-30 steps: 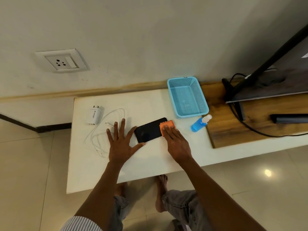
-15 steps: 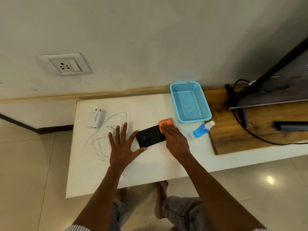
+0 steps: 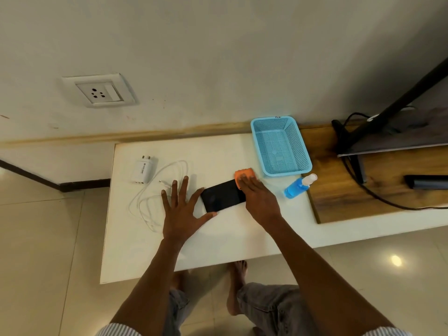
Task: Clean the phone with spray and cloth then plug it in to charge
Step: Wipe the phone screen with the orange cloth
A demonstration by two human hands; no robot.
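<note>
The phone (image 3: 224, 195) lies flat and dark-faced on the white worktop (image 3: 218, 238), tilted so its far end points up and to your right. Your right hand (image 3: 260, 200) lies palm-down over that far end, fingers straight and close together, pressing the orange cloth (image 3: 243, 173) against the worktop at the phone's top edge; only a strip of the cloth shows beyond your fingertips. Your left hand (image 3: 180, 212) lies flat on the worktop just beside the phone's near end, fingers spread wide and holding nothing, with the thumb stretched along the phone's lower corner and touching or nearly touching it.

Just to the right of your right hand, the blue spray bottle (image 3: 299, 186) lies on its side, its white cap pointing toward the wooden board (image 3: 363, 190) that covers the right part of the worktop. Behind the cloth stands a light-blue mesh basket (image 3: 281, 146), close to the wall. To the left of your left hand the white cable (image 3: 157, 192) lies in loose loops, and your fingertips reach its nearest strand. The white charger (image 3: 143, 169) rests beyond the cable, prongs pointing at the wall. The wall socket (image 3: 100, 92) sits above it, well apart from everything on the worktop.
</note>
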